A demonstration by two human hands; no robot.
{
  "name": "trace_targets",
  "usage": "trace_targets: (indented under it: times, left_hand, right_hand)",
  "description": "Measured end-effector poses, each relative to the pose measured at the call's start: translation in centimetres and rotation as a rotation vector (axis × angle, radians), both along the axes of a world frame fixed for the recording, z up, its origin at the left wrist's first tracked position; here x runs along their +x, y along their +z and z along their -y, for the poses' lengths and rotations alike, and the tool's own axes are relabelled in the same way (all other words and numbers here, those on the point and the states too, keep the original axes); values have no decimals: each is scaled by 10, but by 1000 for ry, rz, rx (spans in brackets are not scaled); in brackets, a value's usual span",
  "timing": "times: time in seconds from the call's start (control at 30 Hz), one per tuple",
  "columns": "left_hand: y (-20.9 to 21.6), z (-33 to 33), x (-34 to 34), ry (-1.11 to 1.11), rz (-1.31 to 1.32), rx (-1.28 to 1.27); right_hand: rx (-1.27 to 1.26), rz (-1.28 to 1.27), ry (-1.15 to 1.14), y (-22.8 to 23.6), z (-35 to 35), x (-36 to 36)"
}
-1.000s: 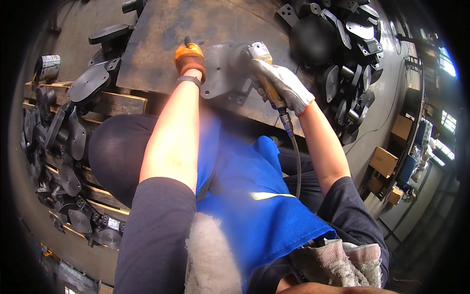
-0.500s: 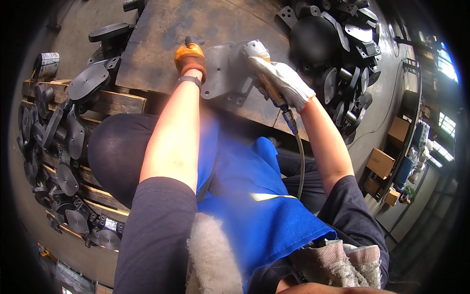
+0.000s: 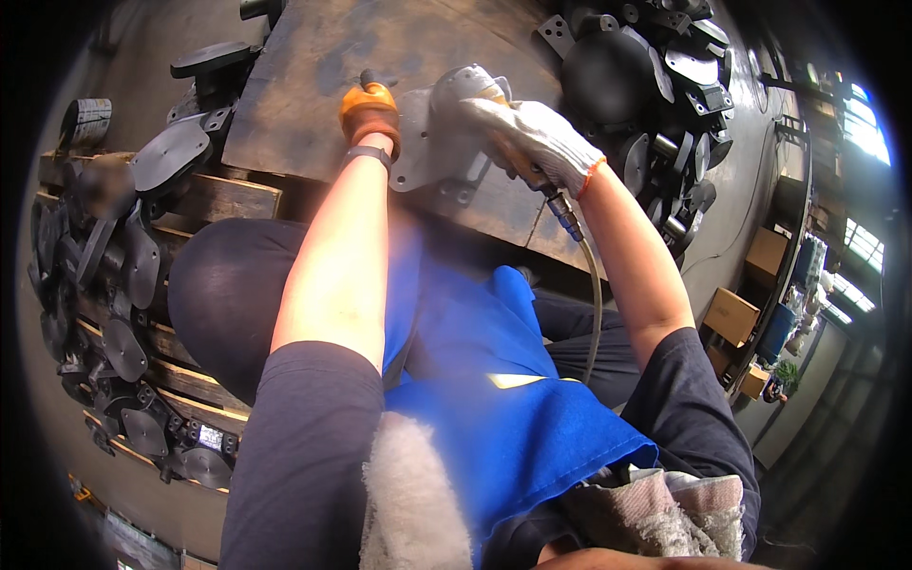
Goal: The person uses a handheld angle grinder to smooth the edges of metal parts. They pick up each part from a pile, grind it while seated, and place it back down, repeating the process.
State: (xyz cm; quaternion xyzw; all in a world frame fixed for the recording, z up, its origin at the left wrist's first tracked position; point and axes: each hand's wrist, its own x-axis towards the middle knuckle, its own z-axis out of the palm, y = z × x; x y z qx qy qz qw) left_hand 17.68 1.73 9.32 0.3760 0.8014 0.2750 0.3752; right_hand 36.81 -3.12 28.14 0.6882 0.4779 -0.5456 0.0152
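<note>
A grey metal plate part with bolt holes (image 3: 413,163) lies on the worktable in front of me. My left hand (image 3: 369,116), in an orange and brown glove, is closed at the plate's left side; a short dark cylinder (image 3: 368,76) sticks out above it. Whether that cylinder belongs to the plate I cannot tell. In a white knit glove, my right hand (image 3: 537,141) grips a yellowish air sander (image 3: 515,160). The sander's grey head is over the plate's upper middle and hides part of it. An air hose (image 3: 594,275) runs from its rear down toward my lap.
The brown worktable (image 3: 304,114) has a worn top. Several dark metal parts (image 3: 665,142) crowd its right side. More flat-faced parts (image 3: 173,152) rest on wooden pallets (image 3: 228,198) at the left. Cardboard boxes (image 3: 731,316) stand on shelving at the far right.
My right hand has moved the sander left and slightly away from me, from the plate's right edge to over its upper middle. My left hand has stayed in place.
</note>
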Motion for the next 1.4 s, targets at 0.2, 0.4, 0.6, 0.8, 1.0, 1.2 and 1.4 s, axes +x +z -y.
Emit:
trace_targets:
  times: [0.2, 0.4, 0.6, 0.8, 1.0, 1.2, 1.4]
  left_hand:
    - [25, 2, 6, 7, -14, -30]
    - [28, 2, 5, -8, -82, -46]
    - [45, 2, 7, 11, -74, -82]
    - [36, 3, 4, -16, -109, -84]
    - [39, 6, 2, -25, -21, -29]
    - [36, 4, 6, 23, -107, -52]
    - [33, 5, 6, 18, -61, -47]
  right_hand:
    - [81, -3, 79, 16, -2, -5]
    - [-87, -79, -268, 24, 20, 4]
    - [-36, -124, -245, 8, 27, 4]
    - [37, -62, -64, 5, 19, 1]
    - [-57, -70, -216, 9, 17, -3]
    - [-94, -174, -396, 15, 24, -5]
    - [-14, -166, -302, 5, 25, 2]
